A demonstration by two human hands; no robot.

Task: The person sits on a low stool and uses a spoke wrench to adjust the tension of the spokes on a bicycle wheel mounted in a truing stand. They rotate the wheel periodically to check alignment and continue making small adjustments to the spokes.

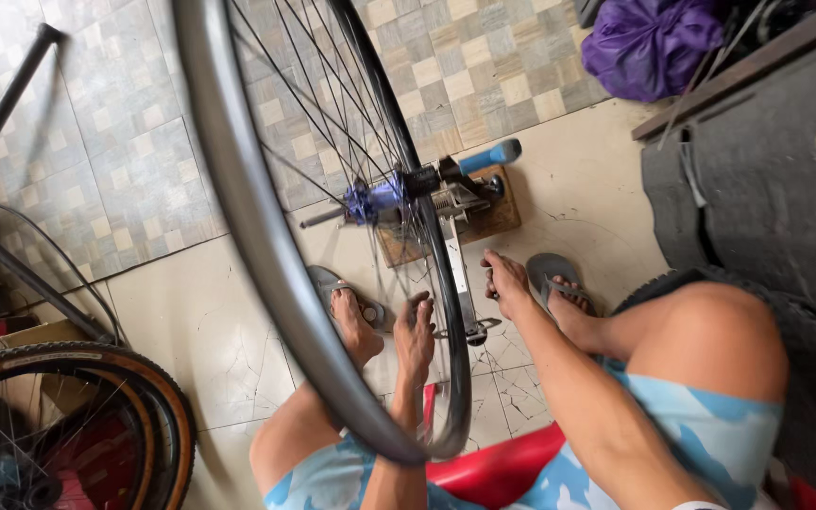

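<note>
One bare wheel rim [266,236], one tyred wheel [96,397], two sandals [347,293], perhaps one purple bag [649,42].
</note>
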